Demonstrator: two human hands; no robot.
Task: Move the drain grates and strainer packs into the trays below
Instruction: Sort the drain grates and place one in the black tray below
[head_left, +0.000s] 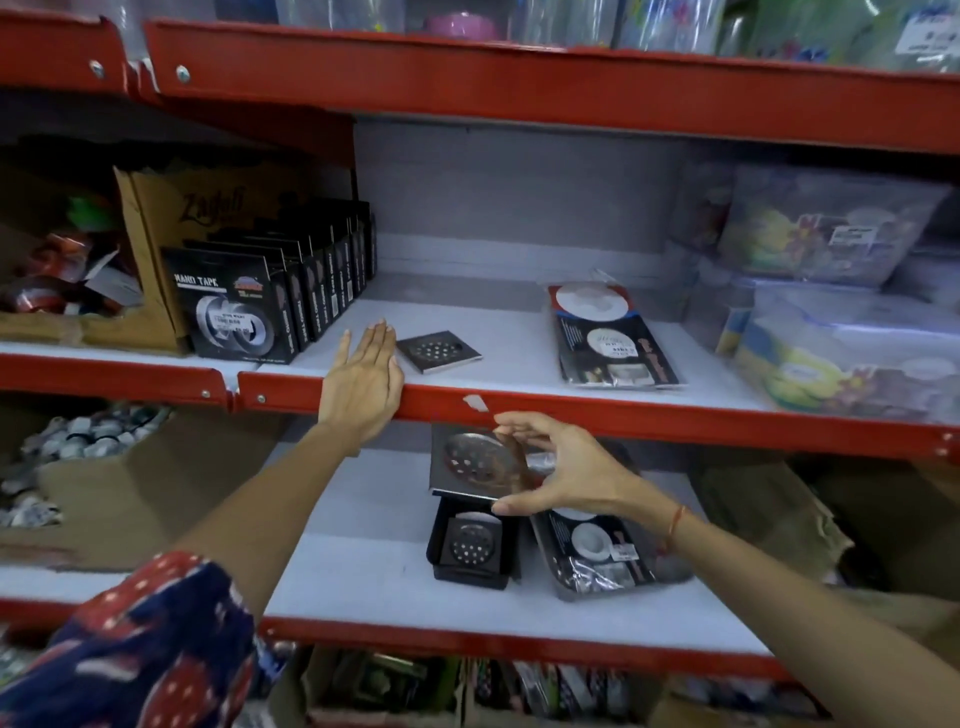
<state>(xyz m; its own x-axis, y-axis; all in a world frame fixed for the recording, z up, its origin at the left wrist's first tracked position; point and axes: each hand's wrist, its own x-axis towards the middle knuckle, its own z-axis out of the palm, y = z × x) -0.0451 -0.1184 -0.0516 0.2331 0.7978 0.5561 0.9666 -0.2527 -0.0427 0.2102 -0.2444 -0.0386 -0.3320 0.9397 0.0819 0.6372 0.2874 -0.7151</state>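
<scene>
1. Right hand (561, 467) pinched 1 large grate (475, 462) by its right edge, above the black tray (472, 545) on the lower shelf.
2. Left hand (363, 379) lay flat and empty; the small grate (439, 351) sat just to its right on the upper shelf.
3. Tray was directly under the held grate.

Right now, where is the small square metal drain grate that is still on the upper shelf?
In the head view, the small square metal drain grate lies flat near the shelf's front edge, just right of the left hand, with the strainer packs further right.
</scene>
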